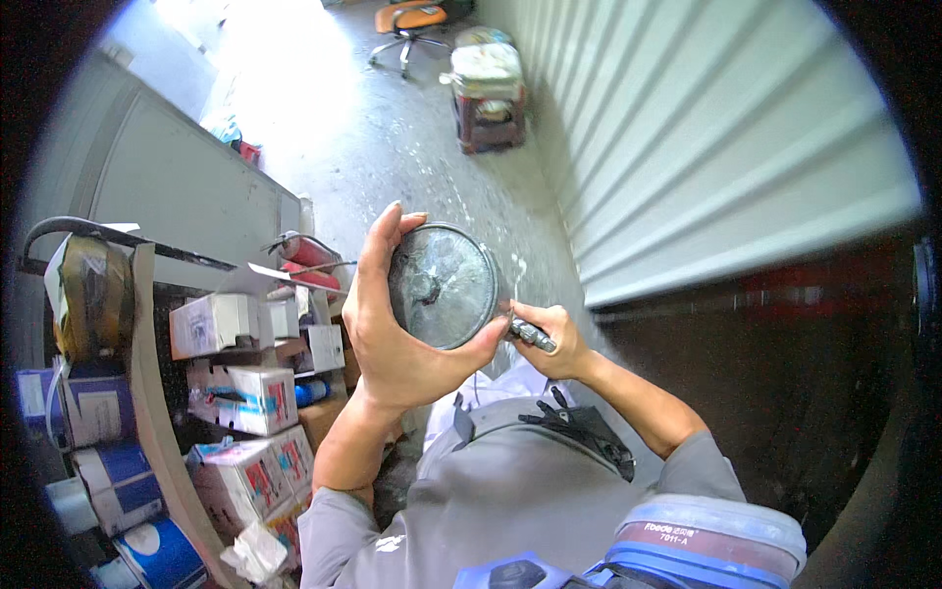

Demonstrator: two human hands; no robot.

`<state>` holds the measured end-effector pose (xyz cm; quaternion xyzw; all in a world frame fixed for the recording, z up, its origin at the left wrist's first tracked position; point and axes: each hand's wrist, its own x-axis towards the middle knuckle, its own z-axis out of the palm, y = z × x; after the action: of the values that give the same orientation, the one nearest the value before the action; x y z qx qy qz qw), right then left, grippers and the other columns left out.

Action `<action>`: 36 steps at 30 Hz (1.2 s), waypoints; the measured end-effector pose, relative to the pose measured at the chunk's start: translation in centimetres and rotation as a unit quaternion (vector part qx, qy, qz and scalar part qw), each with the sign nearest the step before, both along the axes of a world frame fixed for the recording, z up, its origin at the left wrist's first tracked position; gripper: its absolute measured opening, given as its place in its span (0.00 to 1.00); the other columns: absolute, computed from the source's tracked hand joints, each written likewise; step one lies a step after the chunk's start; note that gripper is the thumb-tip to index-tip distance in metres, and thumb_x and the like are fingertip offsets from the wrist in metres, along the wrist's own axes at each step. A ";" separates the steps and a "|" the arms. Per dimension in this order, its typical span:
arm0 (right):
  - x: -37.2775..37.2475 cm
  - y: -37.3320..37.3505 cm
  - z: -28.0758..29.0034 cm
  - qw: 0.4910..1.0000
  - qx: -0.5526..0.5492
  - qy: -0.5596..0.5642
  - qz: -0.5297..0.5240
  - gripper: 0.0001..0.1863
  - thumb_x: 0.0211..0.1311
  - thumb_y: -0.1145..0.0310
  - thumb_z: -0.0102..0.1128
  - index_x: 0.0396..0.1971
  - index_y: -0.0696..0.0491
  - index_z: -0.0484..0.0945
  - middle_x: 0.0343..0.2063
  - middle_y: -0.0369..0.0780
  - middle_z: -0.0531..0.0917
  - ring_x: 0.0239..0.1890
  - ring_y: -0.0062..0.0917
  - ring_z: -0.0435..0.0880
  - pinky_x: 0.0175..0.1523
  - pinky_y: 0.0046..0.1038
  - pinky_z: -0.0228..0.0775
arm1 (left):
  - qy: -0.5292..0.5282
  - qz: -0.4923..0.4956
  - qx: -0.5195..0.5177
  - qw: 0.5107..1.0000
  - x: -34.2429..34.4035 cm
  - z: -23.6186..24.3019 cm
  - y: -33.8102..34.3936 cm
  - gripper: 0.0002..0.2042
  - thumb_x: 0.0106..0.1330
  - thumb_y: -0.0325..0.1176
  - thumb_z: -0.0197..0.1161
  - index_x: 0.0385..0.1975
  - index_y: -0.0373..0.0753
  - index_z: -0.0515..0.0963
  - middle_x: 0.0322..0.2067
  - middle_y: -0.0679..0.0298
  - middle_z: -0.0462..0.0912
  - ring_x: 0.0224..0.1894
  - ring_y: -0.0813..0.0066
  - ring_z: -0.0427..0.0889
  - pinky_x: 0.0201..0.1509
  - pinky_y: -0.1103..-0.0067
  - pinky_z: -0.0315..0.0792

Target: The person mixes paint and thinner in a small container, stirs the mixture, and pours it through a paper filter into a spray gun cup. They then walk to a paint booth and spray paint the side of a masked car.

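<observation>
In front of my chest is what looks like a paint spray gun, seen from above. Its round grey cup point(449, 294) has a stained lid with a small dark knob in the middle. My left hand point(400, 334) curves around the cup's left and near sides, fingers at the far rim and thumb along the near edge. My right hand point(552, 339) is closed around a metal part point(533, 335) to the right of the cup, apparently the gun's handle end. The rest of the gun below the cup is hidden.
At left, a shelf holds cardboard boxes point(242, 398), blue cans point(165, 555) and a tape-like roll point(93, 299). Red cylinders point(312, 257) stand behind. A stool point(488, 93) and orange chair point(412, 18) are farther off. A ribbed wall point(716, 128) runs along the right.
</observation>
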<state>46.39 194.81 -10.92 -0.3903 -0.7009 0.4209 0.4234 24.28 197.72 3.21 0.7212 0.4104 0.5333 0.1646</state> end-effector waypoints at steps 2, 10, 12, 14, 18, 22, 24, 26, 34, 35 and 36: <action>-1.0 8.5 1.4 0.995 -0.002 -0.057 0.076 0.32 0.57 0.77 0.64 0.65 0.57 0.72 0.35 0.51 0.86 0.31 0.35 0.88 0.40 0.30 0.78 | -0.026 0.036 0.013 0.999 -1.9 0.9 6.4 0.54 0.38 0.35 0.83 0.69 0.27 0.60 0.55 0.47 0.79 0.56 0.57 0.82 0.64 0.69 0.73; -11.5 39.8 -1.8 0.975 0.018 -0.120 0.185 0.33 0.59 0.74 0.67 0.66 0.58 0.71 0.34 0.49 0.85 0.30 0.37 0.87 0.41 0.31 0.77 | -0.031 0.129 0.020 0.991 -12.8 -2.5 34.0 0.55 0.39 0.34 0.82 0.72 0.29 0.58 0.56 0.46 0.80 0.57 0.59 0.82 0.63 0.69 0.73; -15.0 46.5 -2.0 0.982 -0.019 -0.117 0.148 0.31 0.57 0.76 0.65 0.63 0.59 0.74 0.31 0.48 0.85 0.29 0.30 0.86 0.40 0.30 0.76 | -0.044 0.113 -0.006 0.993 -16.3 -2.5 40.9 0.55 0.40 0.37 0.84 0.71 0.28 0.59 0.61 0.44 0.74 0.61 0.55 0.79 0.65 0.67 0.72; -17.2 53.7 -1.4 0.989 -0.001 -0.100 0.105 0.29 0.56 0.77 0.64 0.62 0.59 0.75 0.29 0.47 0.85 0.28 0.26 0.85 0.39 0.29 0.76 | -0.035 0.108 -0.013 0.993 -18.7 -2.0 48.8 0.54 0.41 0.40 0.85 0.70 0.26 0.60 0.63 0.42 0.72 0.61 0.50 0.78 0.64 0.65 0.73; -20.7 67.8 0.2 0.993 -0.044 -0.093 0.063 0.29 0.55 0.78 0.62 0.61 0.57 0.77 0.23 0.40 0.82 0.25 0.16 0.78 0.34 0.23 0.73 | 0.041 0.041 0.037 0.998 -24.4 0.1 63.3 0.52 0.47 0.41 0.83 0.71 0.29 0.58 0.66 0.42 0.66 0.67 0.44 0.70 0.68 0.59 0.68; -24.7 82.9 -0.9 0.996 -0.048 -0.066 0.033 0.26 0.57 0.79 0.61 0.59 0.58 0.79 0.20 0.33 0.79 0.22 0.10 0.71 0.30 0.20 0.67 | -0.021 -0.125 0.072 0.989 -30.0 1.3 75.4 0.50 0.50 0.42 0.82 0.70 0.28 0.59 0.68 0.41 0.63 0.69 0.40 0.67 0.72 0.56 0.63; -28.1 90.8 -1.8 0.999 -0.008 -0.039 0.037 0.24 0.57 0.79 0.62 0.57 0.58 0.80 0.20 0.33 0.78 0.22 0.10 0.71 0.30 0.20 0.67 | -0.176 -0.357 0.122 0.909 -32.4 1.8 83.3 0.48 0.56 0.40 0.78 0.73 0.34 0.55 0.66 0.38 0.67 0.67 0.39 0.70 0.69 0.53 0.65; -31.8 99.8 -1.4 0.996 0.026 -0.063 0.057 0.21 0.58 0.79 0.62 0.54 0.59 0.81 0.19 0.34 0.78 0.22 0.11 0.71 0.30 0.19 0.66 | -0.230 -0.582 -0.035 0.779 -35.9 3.5 91.0 0.39 0.64 0.45 0.64 0.71 0.34 0.58 0.61 0.36 0.72 0.62 0.35 0.74 0.67 0.51 0.68; -49.8 130.8 1.4 0.974 -0.175 0.035 0.139 0.17 0.60 0.79 0.63 0.50 0.63 0.81 0.28 0.32 0.83 0.27 0.14 0.80 0.33 0.21 0.74 | -0.466 -0.577 0.167 0.650 -46.5 8.7 115.3 0.21 0.81 0.40 0.48 0.70 0.44 0.65 0.49 0.23 0.78 0.50 0.28 0.82 0.57 0.43 0.74; -52.3 134.7 1.0 0.975 -0.155 0.030 0.156 0.15 0.60 0.79 0.63 0.48 0.63 0.81 0.27 0.33 0.83 0.27 0.14 0.80 0.33 0.21 0.74 | -0.454 -0.569 0.192 0.658 -49.1 8.0 118.7 0.20 0.81 0.38 0.48 0.69 0.44 0.65 0.49 0.23 0.78 0.50 0.28 0.82 0.57 0.44 0.75; -54.8 138.8 0.7 0.976 -0.142 0.026 0.162 0.13 0.61 0.79 0.63 0.46 0.63 0.81 0.27 0.33 0.83 0.27 0.14 0.80 0.33 0.21 0.74 | -0.452 -0.569 0.210 0.654 -51.4 7.4 122.3 0.20 0.81 0.37 0.48 0.70 0.44 0.65 0.48 0.24 0.78 0.50 0.28 0.82 0.57 0.45 0.75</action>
<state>-8.39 333.66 -10.24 -0.3172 -0.6766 0.5890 0.3077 -27.17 320.05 10.60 0.4991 -0.3282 0.6670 0.4453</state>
